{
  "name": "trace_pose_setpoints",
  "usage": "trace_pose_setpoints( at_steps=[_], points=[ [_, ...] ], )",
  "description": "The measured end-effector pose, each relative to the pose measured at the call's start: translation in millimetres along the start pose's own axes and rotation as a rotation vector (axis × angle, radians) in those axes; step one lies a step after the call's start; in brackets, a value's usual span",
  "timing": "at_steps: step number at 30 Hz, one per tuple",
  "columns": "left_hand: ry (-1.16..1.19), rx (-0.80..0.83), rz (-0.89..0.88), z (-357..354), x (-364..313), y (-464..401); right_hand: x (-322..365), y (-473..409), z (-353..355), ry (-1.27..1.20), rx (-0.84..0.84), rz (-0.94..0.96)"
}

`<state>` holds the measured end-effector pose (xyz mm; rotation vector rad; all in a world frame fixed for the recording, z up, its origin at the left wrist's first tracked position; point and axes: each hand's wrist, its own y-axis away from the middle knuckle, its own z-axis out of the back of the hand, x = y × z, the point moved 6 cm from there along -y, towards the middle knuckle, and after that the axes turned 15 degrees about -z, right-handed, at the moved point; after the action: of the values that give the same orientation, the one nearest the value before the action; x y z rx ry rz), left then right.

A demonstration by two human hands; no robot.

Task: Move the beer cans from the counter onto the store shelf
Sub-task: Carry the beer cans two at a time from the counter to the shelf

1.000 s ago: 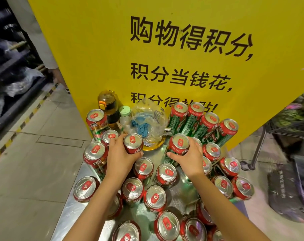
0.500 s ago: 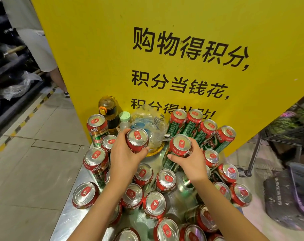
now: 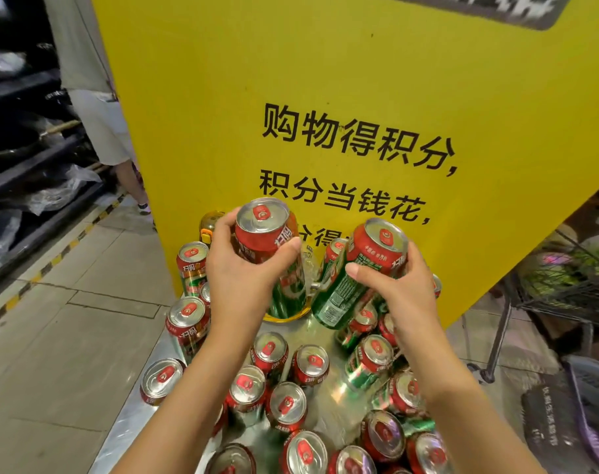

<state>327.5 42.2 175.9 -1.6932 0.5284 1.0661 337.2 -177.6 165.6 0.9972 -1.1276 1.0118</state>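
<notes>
Two red-and-green beer cans are lifted above the shiny metal counter (image 3: 147, 415). My left hand (image 3: 240, 278) grips one can (image 3: 267, 241) around its red upper band. My right hand (image 3: 397, 289) grips the other can (image 3: 370, 265), tilted to the left. Several more cans (image 3: 284, 401) stand upright on the counter below and around my forearms, with silver lids and red tabs showing. The store shelf is not in view.
A big yellow sign board (image 3: 359, 114) stands right behind the counter. A person (image 3: 99, 124) stands at the far left by dark shelving (image 3: 24, 159). A wire cart (image 3: 561, 285) and a dark basket (image 3: 571, 415) sit to the right. An amber bottle (image 3: 209, 224) peeks out behind my left hand.
Both hands have lifted their cans up off the counter and toward the camera. The right can has tipped to the left.
</notes>
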Motion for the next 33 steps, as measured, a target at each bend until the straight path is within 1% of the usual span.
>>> trace_pose_setpoints(
  at_steps=[6, 12, 16, 22, 28, 33],
  points=[
    [0.030, -0.057, -0.016, 23, -53, 20, 31, 42, 10, -0.123, 0.137, 0.052],
    [0.026, -0.135, -0.027, 62, -104, 66, 34, 93, -1, -0.250, 0.346, 0.021],
    [-0.041, -0.227, -0.029, 102, -134, 105, 32, 133, -23, -0.310, 0.530, -0.008],
    [-0.186, -0.442, -0.021, 177, -171, 166, 28, 201, -84, -0.362, 0.877, -0.049],
    [-0.390, -0.654, -0.030, 267, -207, 217, 28, 271, -156, -0.262, 1.084, -0.051],
    [-0.493, -0.848, 0.016, 343, -231, 266, 21, 337, -223, -0.189, 1.257, -0.070]
  ],
)
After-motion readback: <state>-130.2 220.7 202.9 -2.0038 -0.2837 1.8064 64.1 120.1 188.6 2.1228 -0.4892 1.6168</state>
